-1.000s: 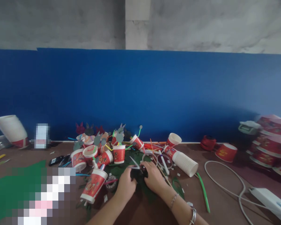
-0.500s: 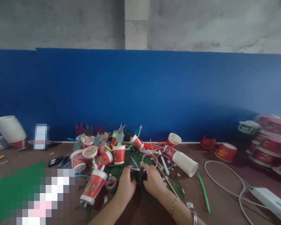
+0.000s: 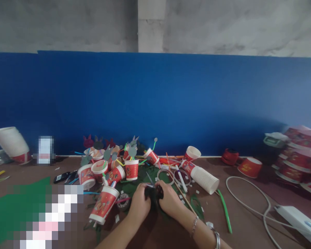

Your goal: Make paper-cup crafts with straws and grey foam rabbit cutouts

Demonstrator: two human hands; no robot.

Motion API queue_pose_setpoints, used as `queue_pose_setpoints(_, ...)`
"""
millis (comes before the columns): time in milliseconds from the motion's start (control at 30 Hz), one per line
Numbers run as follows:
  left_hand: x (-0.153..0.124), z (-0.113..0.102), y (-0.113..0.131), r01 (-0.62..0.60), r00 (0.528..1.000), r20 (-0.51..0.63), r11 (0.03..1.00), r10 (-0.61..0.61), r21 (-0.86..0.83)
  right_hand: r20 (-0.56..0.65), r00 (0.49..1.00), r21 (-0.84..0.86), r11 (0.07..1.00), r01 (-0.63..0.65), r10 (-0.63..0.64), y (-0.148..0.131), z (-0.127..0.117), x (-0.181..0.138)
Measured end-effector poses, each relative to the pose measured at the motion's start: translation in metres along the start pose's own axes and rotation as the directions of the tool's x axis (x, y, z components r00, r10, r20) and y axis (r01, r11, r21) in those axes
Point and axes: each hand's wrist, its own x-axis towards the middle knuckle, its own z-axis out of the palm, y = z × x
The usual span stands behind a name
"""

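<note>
A grey concrete wall rises at the back, with a wide blue panel [image 3: 155,103] across its lower part, and below it lies a brown tabletop [image 3: 248,228] crowded with craft things. Near the middle, at the near edge, the person's two hands meet. The left hand [image 3: 139,204] is curled, its fingers pinched on a small dark piece of soft sheet [image 3: 152,200] that sits between both hands, just above the table. The right hand [image 3: 171,202] is bent shut around the black handles of a pair of silver-bladed scissors [image 3: 149,180], whose blades point away towards the far left. How wide the blades stand cannot be told. A thin chain bracelet [image 3: 194,224] circles the right wrist.

Just left of the left hand, a red printed paper cup [image 3: 103,204] lies tilted, with a roll of tape [image 3: 123,204] beside it. Farther off stands a cluster of red paper cups with coloured straws and grey cut-out shapes [image 3: 119,166]. To the right lie a stack of white cups on its side [image 3: 204,180], a green straw [image 3: 225,211] and a looping white cable [image 3: 248,204]. A green sheet [image 3: 15,204] covers the near left.
</note>
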Motion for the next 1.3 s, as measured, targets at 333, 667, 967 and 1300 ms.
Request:
queue_pose_setpoints(333,0.001,0.000,-0.004,0.054,0.999,0.004,0.998,-0.054,-0.011,0.033,0.999,0.041,0.998,-0.039,0.038,-0.003,-0.006,0.001)
queue_pose_setpoints(667,-0.002,-0.002,0.002,0.089,0.995,-0.048,0.993,-0.093,-0.080,-0.290,0.948,0.500,0.865,0.034,0.131,0.016,0.003,0.017)
queue_pose_setpoints(967,0.002,-0.004,0.024,0.300,0.953,0.172,0.846,-0.249,-0.440,-0.138,0.971,0.874,0.485,0.027,0.194,-0.003,-0.004,0.015)
queue_pose_setpoints(1300,0.002,-0.010,0.028,0.291,0.934,0.059,0.654,-0.353,-0.698,0.040,0.993,0.817,0.568,-0.097,0.111,-0.005,0.002,0.006)
